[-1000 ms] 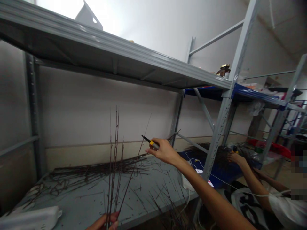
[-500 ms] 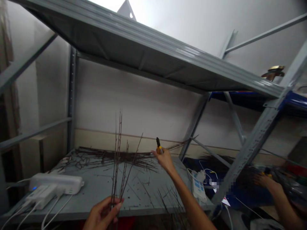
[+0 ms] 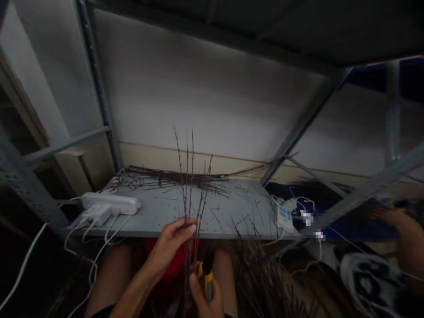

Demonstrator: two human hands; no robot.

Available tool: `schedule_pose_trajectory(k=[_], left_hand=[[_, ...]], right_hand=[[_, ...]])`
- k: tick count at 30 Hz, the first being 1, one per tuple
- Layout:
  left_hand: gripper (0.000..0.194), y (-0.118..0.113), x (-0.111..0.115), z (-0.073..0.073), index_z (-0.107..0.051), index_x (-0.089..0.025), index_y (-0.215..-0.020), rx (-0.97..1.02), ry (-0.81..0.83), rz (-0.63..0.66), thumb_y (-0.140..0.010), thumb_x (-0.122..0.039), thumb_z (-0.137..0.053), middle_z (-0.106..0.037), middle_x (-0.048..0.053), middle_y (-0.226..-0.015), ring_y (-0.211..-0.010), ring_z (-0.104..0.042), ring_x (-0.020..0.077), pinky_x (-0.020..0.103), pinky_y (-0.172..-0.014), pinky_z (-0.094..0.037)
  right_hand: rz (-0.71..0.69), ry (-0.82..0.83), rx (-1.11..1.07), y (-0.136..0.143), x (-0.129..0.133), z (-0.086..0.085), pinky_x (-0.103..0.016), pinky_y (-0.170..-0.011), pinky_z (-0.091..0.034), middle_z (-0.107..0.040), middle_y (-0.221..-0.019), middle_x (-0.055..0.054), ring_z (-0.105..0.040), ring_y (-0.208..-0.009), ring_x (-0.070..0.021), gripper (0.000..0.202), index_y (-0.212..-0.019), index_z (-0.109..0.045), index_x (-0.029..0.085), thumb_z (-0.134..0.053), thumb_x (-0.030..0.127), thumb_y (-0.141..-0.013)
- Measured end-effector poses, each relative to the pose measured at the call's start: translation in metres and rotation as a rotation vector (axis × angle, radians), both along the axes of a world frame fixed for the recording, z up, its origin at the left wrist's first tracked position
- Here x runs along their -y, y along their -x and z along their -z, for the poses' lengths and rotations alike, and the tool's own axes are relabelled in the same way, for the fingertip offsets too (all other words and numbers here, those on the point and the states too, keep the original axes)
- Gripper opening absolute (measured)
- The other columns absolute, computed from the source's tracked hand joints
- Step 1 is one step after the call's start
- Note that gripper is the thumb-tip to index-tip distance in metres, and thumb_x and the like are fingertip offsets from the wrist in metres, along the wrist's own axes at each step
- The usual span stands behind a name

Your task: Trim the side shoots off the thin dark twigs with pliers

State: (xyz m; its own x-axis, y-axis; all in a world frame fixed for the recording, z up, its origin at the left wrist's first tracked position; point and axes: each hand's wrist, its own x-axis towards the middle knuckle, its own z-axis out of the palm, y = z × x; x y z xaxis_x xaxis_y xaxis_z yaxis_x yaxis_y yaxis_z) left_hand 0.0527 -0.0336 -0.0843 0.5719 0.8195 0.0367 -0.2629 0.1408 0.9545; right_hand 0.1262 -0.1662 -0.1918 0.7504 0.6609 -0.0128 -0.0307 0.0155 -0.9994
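The right hand [image 3: 204, 304] partly hides the yellow-handled tool [image 3: 208, 278].

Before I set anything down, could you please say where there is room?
The grey shelf is barest between the left power strip and the left hand, in front of the twig pile, though lightly specked. It is crowded along the back, and below the front edge around the yellow tool in the right hand.

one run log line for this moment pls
left hand: holds twigs, roughly upright | right hand: holds pliers, below left hand | shelf: twig pile at back, power strip at left
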Motion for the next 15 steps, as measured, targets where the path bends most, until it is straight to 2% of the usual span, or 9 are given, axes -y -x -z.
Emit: schedule_pose_trajectory(k=[1, 3, 6, 10, 12, 15], left_hand=[[0.039, -0.004, 0.003, 0.004, -0.075, -0.019, -0.119, 0.017, 0.009, 0.017, -0.087, -0.04, -0.073, -0.073, 0.009, -0.127, -0.123, -0.061, 0.0249, 0.034, -0.108, -0.042], [0.044, -0.011, 0.007, 0.011, -0.07, -0.021, -0.129, 0.04, 0.026, 0.022, -0.088, -0.037, -0.073, -0.066, 0.009, -0.139, -0.135, -0.053, 0.0241, 0.035, -0.116, -0.035], [0.056, -0.017, 0.011, 0.016, -0.065, -0.02, -0.135, 0.053, 0.066, 0.011, -0.082, -0.032, -0.079, -0.069, 0.01, -0.135, -0.129, -0.059, 0.0249, 0.039, -0.115, -0.038], [0.067, -0.013, 0.015, 0.015, -0.062, -0.017, -0.136, 0.087, 0.057, -0.013, -0.074, -0.025, -0.086, -0.072, 0.013, -0.127, -0.122, -0.064, 0.0267, 0.042, -0.11, -0.045], [0.061, -0.009, 0.018, 0.016, -0.067, -0.017, -0.128, 0.049, 0.033, -0.047, -0.071, -0.025, -0.087, -0.073, 0.012, -0.122, -0.118, -0.065, 0.0263, 0.039, -0.105, -0.05], [0.038, -0.005, 0.024, 0.019, -0.074, -0.017, -0.106, -0.053, 0.01, -0.061, -0.071, -0.028, -0.087, -0.076, 0.008, -0.102, -0.097, -0.07, 0.022, 0.032, -0.091, -0.055]], right_hand=[[-0.018, -0.012, -0.003, -0.004, 0.002, -0.008, -0.045, -0.091, -0.061, -0.078, -0.106, -0.01, -0.073, -0.104, -0.034, 0.053, -0.106, -0.075, 0.026, -0.074, 0.068, -0.073], [-0.102, -0.034, 0.028, -0.012, 0.003, -0.024, -0.041, -0.096, -0.057, -0.077, -0.108, -0.011, -0.072, -0.105, -0.0301, 0.047, -0.109, -0.073, 0.021, -0.074, 0.058, -0.08], [-0.15, -0.054, 0.098, -0.02, 0.0, -0.04, -0.036, -0.093, -0.057, -0.076, -0.102, -0.01, -0.071, -0.1, -0.0255, 0.038, -0.107, -0.071, 0.018, -0.068, 0.051, -0.087], [-0.095, -0.08, 0.117, -0.022, -0.008, -0.047, -0.034, -0.088, -0.057, -0.075, -0.1, -0.009, -0.071, -0.093, -0.0232, 0.035, -0.108, -0.067, 0.017, -0.066, 0.047, -0.089], [-0.101, -0.103, 0.12, -0.023, -0.01, -0.049, -0.032, -0.086, -0.056, -0.074, -0.098, -0.008, -0.07, -0.091, -0.0221, 0.03, -0.105, -0.066, 0.018, -0.066, 0.044, -0.09], [-0.099, -0.125, 0.121, -0.024, -0.011, -0.053, -0.03, -0.083, -0.056, -0.074, -0.095, -0.006, -0.07, -0.089, -0.0208, 0.025, -0.102, -0.066, 0.019, -0.067, 0.041, -0.09]])
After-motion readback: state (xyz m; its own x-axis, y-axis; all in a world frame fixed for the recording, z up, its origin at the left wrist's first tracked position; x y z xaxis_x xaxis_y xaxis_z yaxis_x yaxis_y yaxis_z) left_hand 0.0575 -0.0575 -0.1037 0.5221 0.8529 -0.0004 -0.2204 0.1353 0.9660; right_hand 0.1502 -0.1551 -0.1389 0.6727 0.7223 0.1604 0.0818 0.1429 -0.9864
